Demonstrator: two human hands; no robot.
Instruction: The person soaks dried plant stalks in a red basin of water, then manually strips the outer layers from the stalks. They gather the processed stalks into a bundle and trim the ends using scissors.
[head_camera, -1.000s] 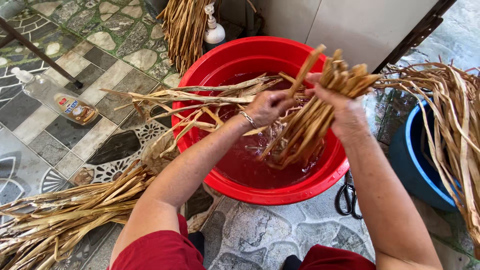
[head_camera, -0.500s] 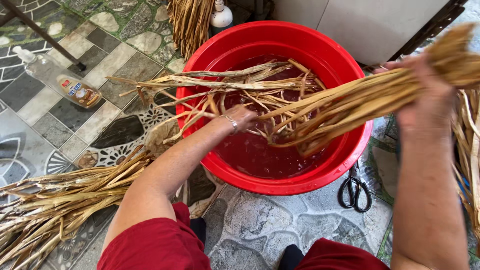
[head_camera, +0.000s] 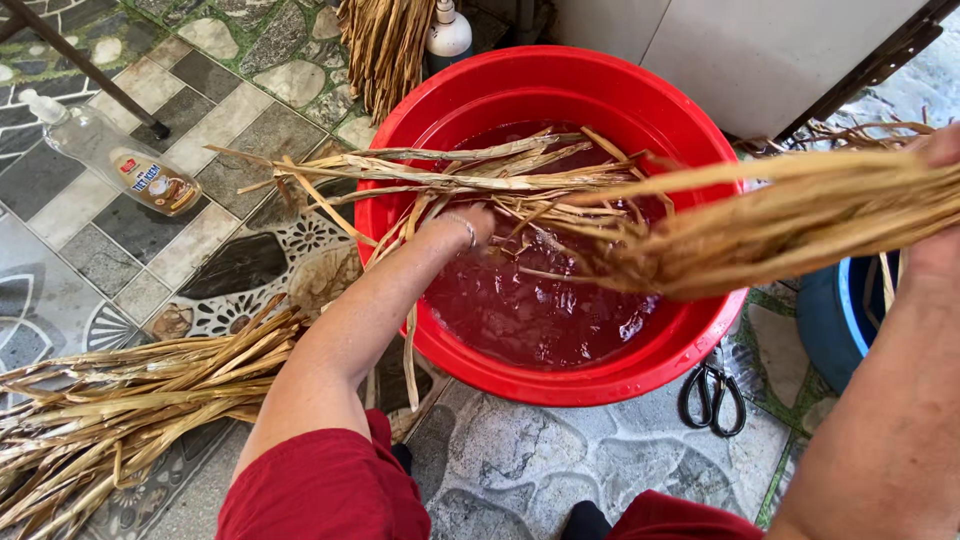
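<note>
A big red basin (head_camera: 420, 110) holds dark red liquid (head_camera: 530, 310) and soaking dried straw leaves (head_camera: 470, 180). My left hand (head_camera: 478, 224), with a bracelet at the wrist, reaches into the basin and presses among those leaves; its fingers are hidden by them. My right hand (head_camera: 938, 200) at the right edge grips a thick straw bundle (head_camera: 780, 225), lifted out over the basin's right rim and pointing left.
A pile of dry straw (head_camera: 120, 400) lies on the patterned tile floor at lower left. A clear plastic bottle (head_camera: 115, 155) lies at left. More straw (head_camera: 385, 45) and a white pump bottle (head_camera: 448, 30) stand behind the basin. Black scissors (head_camera: 712, 395) and a blue tub (head_camera: 835, 320) sit at right.
My right hand has carried the straw bundle up and to the right, out of the basin. My left hand has sunk lower into the leaves in the liquid.
</note>
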